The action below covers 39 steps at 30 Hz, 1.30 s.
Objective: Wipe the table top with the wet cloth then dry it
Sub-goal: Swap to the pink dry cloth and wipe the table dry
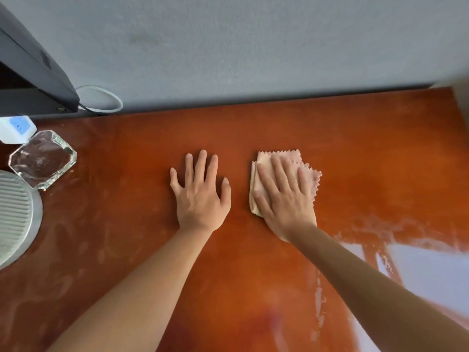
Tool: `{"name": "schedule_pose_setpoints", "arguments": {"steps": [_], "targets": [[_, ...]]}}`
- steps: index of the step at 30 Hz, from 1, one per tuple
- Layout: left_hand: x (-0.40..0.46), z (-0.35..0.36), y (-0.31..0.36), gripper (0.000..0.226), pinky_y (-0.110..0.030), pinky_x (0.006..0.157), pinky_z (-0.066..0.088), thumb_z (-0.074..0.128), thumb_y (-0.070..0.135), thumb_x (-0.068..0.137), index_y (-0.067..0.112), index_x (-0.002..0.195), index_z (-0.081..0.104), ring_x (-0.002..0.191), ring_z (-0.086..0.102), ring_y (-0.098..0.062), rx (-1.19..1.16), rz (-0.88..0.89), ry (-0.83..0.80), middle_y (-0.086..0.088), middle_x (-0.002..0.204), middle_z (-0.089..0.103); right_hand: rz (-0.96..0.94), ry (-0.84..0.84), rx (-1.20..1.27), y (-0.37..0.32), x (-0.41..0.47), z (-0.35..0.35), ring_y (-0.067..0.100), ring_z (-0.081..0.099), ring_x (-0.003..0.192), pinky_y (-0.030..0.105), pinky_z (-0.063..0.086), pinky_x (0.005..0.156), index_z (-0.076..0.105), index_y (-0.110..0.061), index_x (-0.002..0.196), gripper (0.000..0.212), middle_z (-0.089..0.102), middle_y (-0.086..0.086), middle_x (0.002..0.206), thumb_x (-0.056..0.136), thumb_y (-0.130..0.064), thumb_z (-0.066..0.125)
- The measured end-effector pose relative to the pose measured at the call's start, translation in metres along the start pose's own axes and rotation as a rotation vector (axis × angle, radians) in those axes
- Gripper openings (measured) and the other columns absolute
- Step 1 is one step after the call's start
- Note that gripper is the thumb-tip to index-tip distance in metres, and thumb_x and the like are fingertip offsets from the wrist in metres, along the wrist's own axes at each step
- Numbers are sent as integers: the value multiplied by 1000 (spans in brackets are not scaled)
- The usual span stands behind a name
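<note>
Orange desk (279,128) streaky, wipe approx mid-pass: my right hand (284,194) flat on cloth (309,171), left hand (200,194) splayed, empty; drying outstanding.

Home or office: glass ashtray (42,158), grey wall (253,47), wooden table (127,224).

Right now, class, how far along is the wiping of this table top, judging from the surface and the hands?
Partly done, it seems: smeared streaks near the glass ashtray and a wet-looking sheen at the table top's right suggest passes made there. In hand: the right hand presses the folded pink cloth flat mid-table; the left hand rests flat beside it. Drying looks left.
</note>
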<state>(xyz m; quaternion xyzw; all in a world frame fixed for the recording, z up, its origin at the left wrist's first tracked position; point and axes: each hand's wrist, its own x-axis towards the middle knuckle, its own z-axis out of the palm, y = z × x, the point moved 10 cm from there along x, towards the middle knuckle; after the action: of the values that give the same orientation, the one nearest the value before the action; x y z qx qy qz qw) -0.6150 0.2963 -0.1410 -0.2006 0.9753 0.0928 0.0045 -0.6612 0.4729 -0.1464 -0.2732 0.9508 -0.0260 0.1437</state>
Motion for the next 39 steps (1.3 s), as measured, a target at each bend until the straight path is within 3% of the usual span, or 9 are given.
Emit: {"name": "schedule_pose_setpoints", "arguments": {"steps": [6,14,20,26,29,35,39], "targets": [[-1,-4,0,62,-64,121,15,26,51,101,24,156,41,154,25,-32,-9,4,19,-4,164,35,13,-7,-70,12,27,-4,21,-24,154,48,-13,125,-12,-36,161,67,-17,3,169,99,-61,-6],[0,-2,1,63,-63,121,15,24,51,101,24,156,39,155,22,-31,4,9,4,-3,165,33,100,76,-11,55,122,-37,21,-8,157,51,-4,124,2,-34,163,67,-3,5,172,100,-57,7],[-1,-4,3,67,-64,122,13,20,54,99,23,156,39,155,21,-32,-10,18,5,-5,166,32,108,39,-10,43,72,-28,26,-10,157,52,-3,125,0,-29,163,74,-5,8,172,96,-58,-4],[-2,0,4,65,-65,122,11,21,53,102,23,157,36,156,18,-33,4,28,-27,-6,167,28,90,55,48,11,-46,11,25,-10,158,52,-1,126,10,-26,164,65,-1,9,171,105,-55,10],[-1,-1,5,64,-65,122,9,22,50,102,23,159,32,156,14,-34,-3,31,-58,-6,168,23,69,19,59,6,-72,22,24,-13,157,53,-1,126,6,-28,163,64,-2,8,171,105,-57,7],[-39,1,61,58,-62,121,13,30,42,102,23,157,37,156,19,-31,-78,236,-55,-5,168,26,48,-25,-41,25,-45,17,21,-23,155,51,-7,126,-12,-37,161,64,-14,4,170,102,-61,-4],[-85,17,111,60,-60,122,14,33,39,100,19,157,38,156,19,-31,-73,401,-95,-8,168,24,95,-7,-55,55,8,-6,23,-19,156,47,-14,125,-13,-39,158,61,-11,5,171,103,-60,2]]}}
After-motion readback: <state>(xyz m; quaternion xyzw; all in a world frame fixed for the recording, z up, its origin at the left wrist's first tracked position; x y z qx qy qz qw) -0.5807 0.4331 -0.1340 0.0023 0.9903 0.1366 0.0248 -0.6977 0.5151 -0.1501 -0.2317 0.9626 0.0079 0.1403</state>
